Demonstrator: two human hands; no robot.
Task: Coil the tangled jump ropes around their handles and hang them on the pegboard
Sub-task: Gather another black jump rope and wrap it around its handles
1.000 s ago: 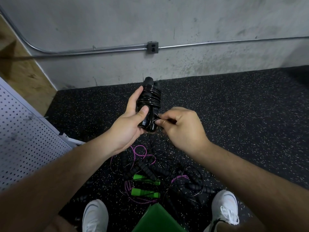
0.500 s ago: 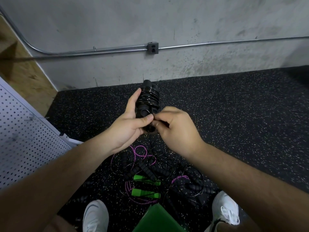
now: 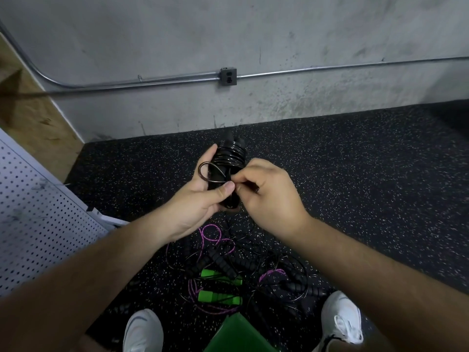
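Black glossy jump rope, coiled round its upright paired handles, sits clamped in our left hand; our right hand pinches the loose loop beside it.

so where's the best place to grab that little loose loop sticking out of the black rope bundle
Pinch the loop at its outer curve, coming from the left, where it arcs clear of the coiled black rope bundle. There it stands free over the left hand; its base runs under the thumb and the right hand fingers.
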